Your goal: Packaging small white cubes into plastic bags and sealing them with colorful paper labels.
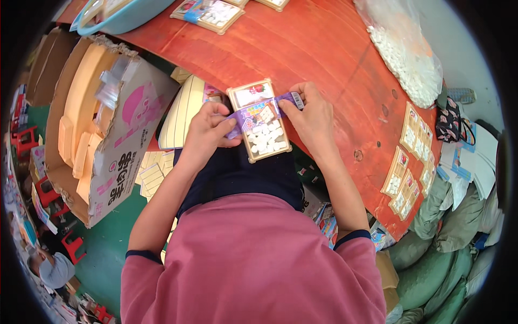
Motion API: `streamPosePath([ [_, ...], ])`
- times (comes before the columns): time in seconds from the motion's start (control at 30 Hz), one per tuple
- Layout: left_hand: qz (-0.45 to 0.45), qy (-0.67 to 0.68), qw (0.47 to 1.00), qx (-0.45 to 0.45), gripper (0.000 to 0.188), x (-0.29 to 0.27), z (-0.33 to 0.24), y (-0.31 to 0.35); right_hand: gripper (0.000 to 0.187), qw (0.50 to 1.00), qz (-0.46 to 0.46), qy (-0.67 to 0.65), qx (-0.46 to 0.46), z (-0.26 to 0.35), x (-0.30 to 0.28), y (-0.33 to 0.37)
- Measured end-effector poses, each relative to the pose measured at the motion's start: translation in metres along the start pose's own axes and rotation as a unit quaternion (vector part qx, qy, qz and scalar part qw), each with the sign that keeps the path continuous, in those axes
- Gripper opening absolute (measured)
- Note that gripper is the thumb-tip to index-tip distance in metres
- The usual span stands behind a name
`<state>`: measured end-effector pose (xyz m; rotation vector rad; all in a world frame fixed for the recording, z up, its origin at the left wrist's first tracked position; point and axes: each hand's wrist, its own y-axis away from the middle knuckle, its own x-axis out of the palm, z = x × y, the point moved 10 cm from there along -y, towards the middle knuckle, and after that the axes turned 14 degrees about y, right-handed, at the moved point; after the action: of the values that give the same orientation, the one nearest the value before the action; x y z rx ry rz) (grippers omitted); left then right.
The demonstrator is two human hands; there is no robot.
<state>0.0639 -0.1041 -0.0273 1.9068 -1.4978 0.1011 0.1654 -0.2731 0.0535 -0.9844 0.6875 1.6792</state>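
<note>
A shallow tan-framed box (268,141) with small white pieces in its lower part lies in front of me at the table's near edge. Across its middle runs a printed purple paper band (261,115), its two ends sticking out past the sides. My left hand (208,129) pinches the left end between thumb and fingers. At the other end, my right hand (313,116) grips the band near a barcode patch, thumb on top. The underside of the box, and whatever bears it there, is hidden.
Similar boxes lie on the red table (313,59) at the far side and right. A clear bag (402,59) of white pieces sits far right. Far left stands a blue basin (121,19); below it, a cardboard carton (129,124) holds tan frames. Green sacks (431,275) lie lower right.
</note>
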Motion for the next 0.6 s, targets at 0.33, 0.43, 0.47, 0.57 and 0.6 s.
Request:
streamPosePath([
  [0.33, -0.034, 0.003, 0.997, 0.070, 0.008, -0.002, 0.003, -0.001, 0.021, 0.999, -0.035, -0.011, 0.024, -0.001, 0.001, 0.008],
  [0.43, -0.069, -0.063, 0.989, 0.118, 0.010, -0.006, -0.008, 0.003, 0.020, 0.999, -0.042, -0.017, 0.027, -0.002, 0.000, 0.009],
  [0.47, -0.079, -0.102, 0.980, 0.150, 0.011, -0.006, -0.013, 0.005, 0.019, 0.998, -0.043, -0.018, 0.029, -0.002, 0.000, 0.009],
  [0.57, -0.075, -0.076, 0.990, 0.096, 0.011, -0.011, -0.002, 0.001, 0.019, 0.998, -0.054, -0.019, 0.026, -0.001, -0.001, 0.010],
  [0.6, -0.075, -0.077, 0.990, 0.096, 0.011, -0.012, -0.001, 0.000, 0.019, 0.998, -0.062, -0.018, 0.020, 0.000, -0.002, 0.011],
])
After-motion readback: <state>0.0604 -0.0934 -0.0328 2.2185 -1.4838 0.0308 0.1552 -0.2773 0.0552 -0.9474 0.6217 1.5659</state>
